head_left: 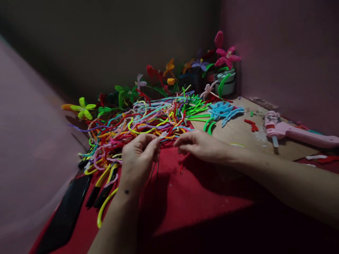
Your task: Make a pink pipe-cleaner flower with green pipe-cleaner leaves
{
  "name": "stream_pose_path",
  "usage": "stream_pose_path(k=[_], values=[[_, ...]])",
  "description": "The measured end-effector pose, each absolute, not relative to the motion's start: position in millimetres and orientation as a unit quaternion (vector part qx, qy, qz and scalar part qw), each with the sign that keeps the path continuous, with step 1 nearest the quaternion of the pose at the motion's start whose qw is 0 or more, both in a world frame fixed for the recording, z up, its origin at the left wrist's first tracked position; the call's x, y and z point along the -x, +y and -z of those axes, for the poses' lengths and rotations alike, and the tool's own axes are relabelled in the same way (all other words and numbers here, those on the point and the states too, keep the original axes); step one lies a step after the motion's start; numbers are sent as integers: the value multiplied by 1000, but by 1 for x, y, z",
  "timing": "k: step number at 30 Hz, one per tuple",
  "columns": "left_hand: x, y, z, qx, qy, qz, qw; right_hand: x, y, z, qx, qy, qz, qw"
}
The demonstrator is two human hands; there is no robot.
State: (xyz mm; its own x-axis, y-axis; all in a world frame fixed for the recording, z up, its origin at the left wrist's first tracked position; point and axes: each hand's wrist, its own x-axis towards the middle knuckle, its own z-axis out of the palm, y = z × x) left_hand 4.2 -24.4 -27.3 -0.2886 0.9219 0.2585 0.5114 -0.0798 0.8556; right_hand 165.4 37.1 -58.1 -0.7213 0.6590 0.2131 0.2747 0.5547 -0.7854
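Note:
In the head view, my left hand (140,151) is closed in a pinch near the middle. A small whitish pipe-cleaner piece (163,135) sticks out past its thumb and fingertip, and thin dark wires (158,167) hang below the same hand. To its right, my right hand (194,143) has loosely bent fingers, with nothing visible in them; a gap separates the two hands. Just behind both lies a tangled pile of colourful pipe cleaners (150,120). The part of the piece inside my left fingers is hidden.
Pliers with black and yellow handles (102,183) and a black flat object (66,211) lie at left on red cloth (196,197). A pink glue gun (296,134) rests on brown board (235,132) at right. Pipe-cleaner flowers (227,57) stand along the back.

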Motion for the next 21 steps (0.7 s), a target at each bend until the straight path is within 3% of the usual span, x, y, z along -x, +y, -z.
stream_pose_path(k=[4, 6, 11, 15, 18, 21], values=[[-3, -23, 23, -498, 630, -548, 235, -168, 30, 72, 187, -956, -158, 160], [-2, -21, 25, -486, 623, -553, 264, -168, 26, 74, 181, -969, -102, 134], [3, -15, 31, -466, 569, -581, 348, -156, -9, 57, 208, -951, -197, 113], [5, -11, 36, -465, 539, -575, 403, -140, -58, 54, 59, -960, -266, 67], [2, -10, 41, -477, 530, -564, 417, -139, -74, 54, -26, -954, -273, 118], [-2, -11, 44, -483, 515, -564, 427, -151, -59, 43, 23, -950, -267, 162]])
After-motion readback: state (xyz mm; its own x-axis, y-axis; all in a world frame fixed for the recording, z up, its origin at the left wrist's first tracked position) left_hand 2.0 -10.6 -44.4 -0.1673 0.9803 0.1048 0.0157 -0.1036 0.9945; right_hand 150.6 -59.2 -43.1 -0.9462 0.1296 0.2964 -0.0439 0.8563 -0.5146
